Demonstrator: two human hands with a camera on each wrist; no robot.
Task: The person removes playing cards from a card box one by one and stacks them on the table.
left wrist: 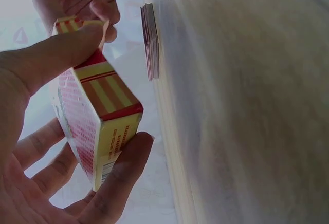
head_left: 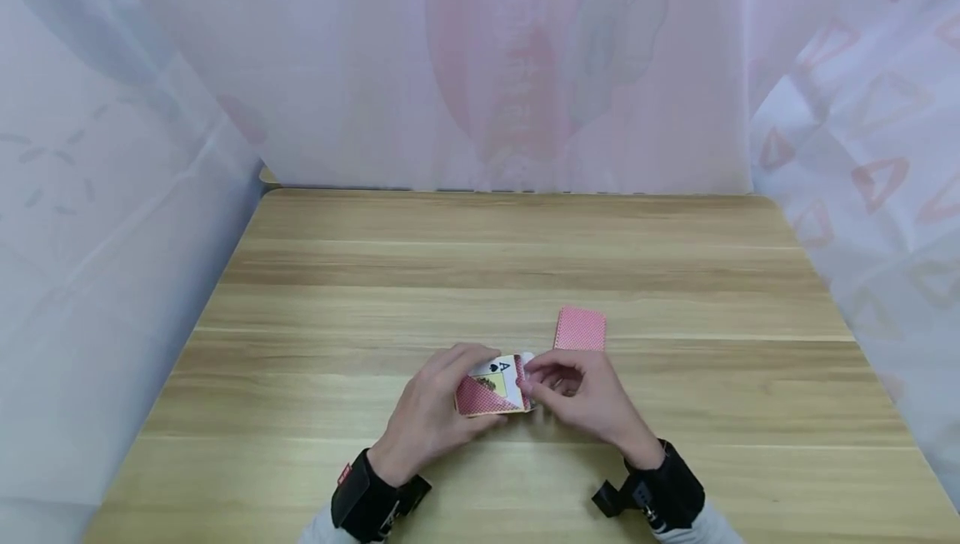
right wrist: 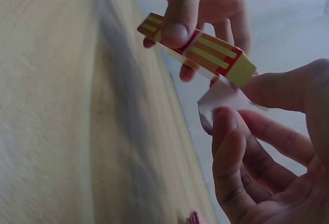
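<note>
I sit at a pale wooden table with thin pink and white curtains hanging along its far, left and right sides. Both my hands meet just above the near middle of the table.

My left hand has a closed grip on a playing-card box. The box is red with a fine dotted pattern on its broad face and yellow and red stripes on its narrow sides. From the left wrist view, my thumb presses one narrow striped side and my fingertips press the opposite edge, so the box is clamped between them and lifted off the table. From above, an ace of spades design shows on the part of the box facing up.

My right hand is touching the right end of the box. Its thumb and first fingers are curled and pinch the box's opened flap, a pale grey-white tab sticking out from the yellow end of the box. So this grip is closed too, on the flap.

Just beyond my right hand, a little farther and to the right, a stack of cards lies face down on the table, showing its red patterned back. It is apart from both hands and from the box.

Black straps wrap both my wrists.
</note>
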